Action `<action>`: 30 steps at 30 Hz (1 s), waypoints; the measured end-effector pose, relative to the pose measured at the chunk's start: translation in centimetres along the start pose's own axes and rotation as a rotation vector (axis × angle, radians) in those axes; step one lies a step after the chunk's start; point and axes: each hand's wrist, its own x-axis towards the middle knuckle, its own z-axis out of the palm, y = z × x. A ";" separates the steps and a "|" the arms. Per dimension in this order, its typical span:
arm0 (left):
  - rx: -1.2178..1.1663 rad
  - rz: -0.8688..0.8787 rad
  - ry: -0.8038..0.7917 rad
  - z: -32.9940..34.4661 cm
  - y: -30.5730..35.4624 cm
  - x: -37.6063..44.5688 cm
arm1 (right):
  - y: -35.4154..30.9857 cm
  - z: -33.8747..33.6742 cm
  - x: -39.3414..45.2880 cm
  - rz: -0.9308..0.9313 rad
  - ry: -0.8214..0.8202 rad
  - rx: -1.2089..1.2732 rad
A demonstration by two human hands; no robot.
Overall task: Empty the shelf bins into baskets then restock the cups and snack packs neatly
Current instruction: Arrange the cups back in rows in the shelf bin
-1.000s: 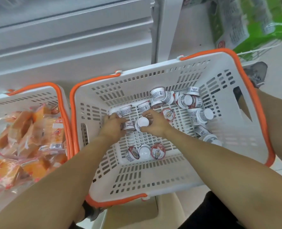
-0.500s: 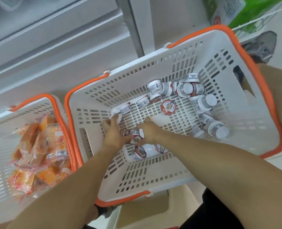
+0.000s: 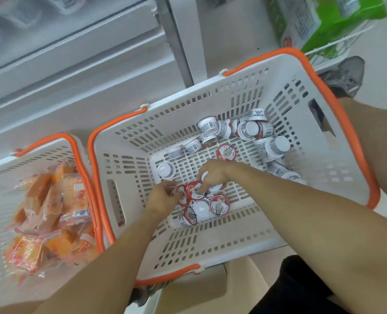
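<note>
I have both hands down in the big basket [image 3: 324, 71], at the near-left part of its floor, where I collect cups [image 3: 219, 205]. My left hand [image 3: 163, 198] has its fingers curled on a red-lidded cup at the edge of a small cluster, and my right hand [image 3: 213, 173] pinches another cup of this same cluster, so each grip is closed on a cup. Just below the hands three more cups lie together, one stands alone near the left wall, and a larger pile lies against the far-right corner, some on their side. The smaller basket [image 3: 74, 146] stands just beside, at the left, and it holds the orange snack packs [image 3: 52, 209] in a loose heap. I judge the emptying as done, because both kinds of goods are already in baskets. The restocking seems only at its start: most cups are in the basket, the packs look untouched, and the shelf [image 3: 74, 71] above shows no neat row that I can see.
</note>
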 end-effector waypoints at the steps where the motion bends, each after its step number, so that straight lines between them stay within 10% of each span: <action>1: -0.137 -0.039 -0.011 -0.2 0.3 -0.5 | -0.3 -0.5 -0.9 -0.007 -0.005 0.047; 6: -0.734 -0.065 -0.316 -3.2 3.3 -4.4 | -4.2 -3.3 -5.4 -0.097 -0.019 0.255; 14: -0.655 0.377 -0.451 -13.3 11.1 -12.8 | -13.3 -5.9 -15.1 -0.394 0.035 0.242; 21: -0.168 0.641 -0.090 -20.8 13.8 -19.7 | -20.8 -7.3 -21.5 -0.435 0.092 0.046; 24: -0.286 0.616 -0.083 -22.8 13.6 -20.7 | -23.4 -8.7 -23.5 -0.442 0.049 0.062; 30: -0.677 0.486 -0.031 -26.6 13.3 -19.8 | -30.9 -11.6 -25.5 -0.586 0.567 0.272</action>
